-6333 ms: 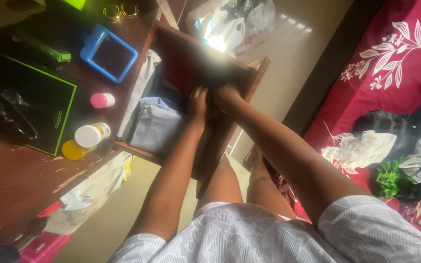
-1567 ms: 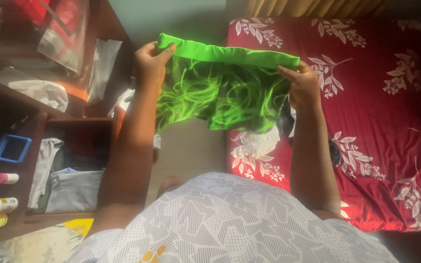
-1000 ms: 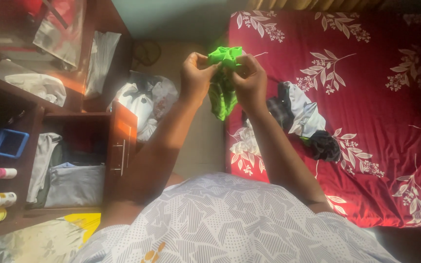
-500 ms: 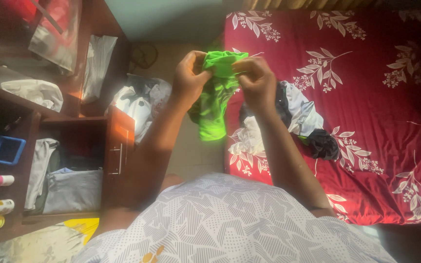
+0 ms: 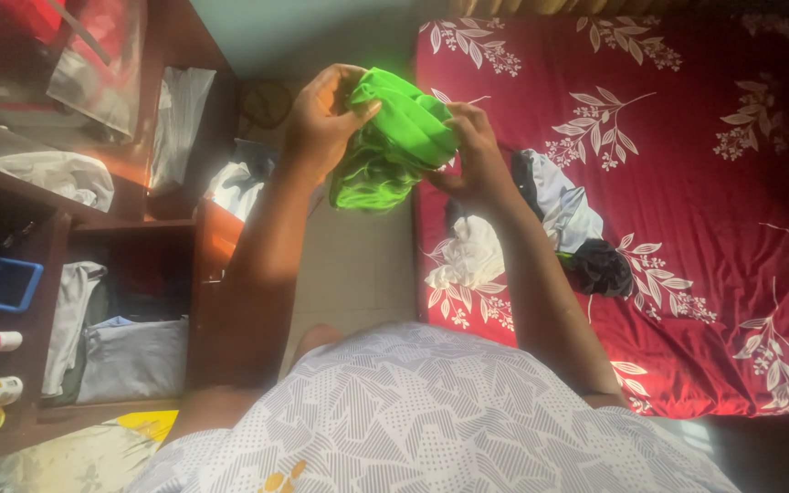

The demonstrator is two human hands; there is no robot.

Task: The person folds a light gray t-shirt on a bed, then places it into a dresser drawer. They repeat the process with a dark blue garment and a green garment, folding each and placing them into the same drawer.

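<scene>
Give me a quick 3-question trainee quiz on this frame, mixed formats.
1. True or false: the green garment is lying flat on the bed.
2. Multiple choice: what lies on the bed nearest the right hand? A) a small pile of clothes B) a blue tray C) a pink-capped bottle
3. Fill in: the open drawer with folded clothes sits on the person's ____ side.

Key
1. False: the left hand and the right hand hold it bunched up in the air, over the floor beside the bed.
2. A: the pile of clothes in white, grey and black.
3. Left.
</scene>
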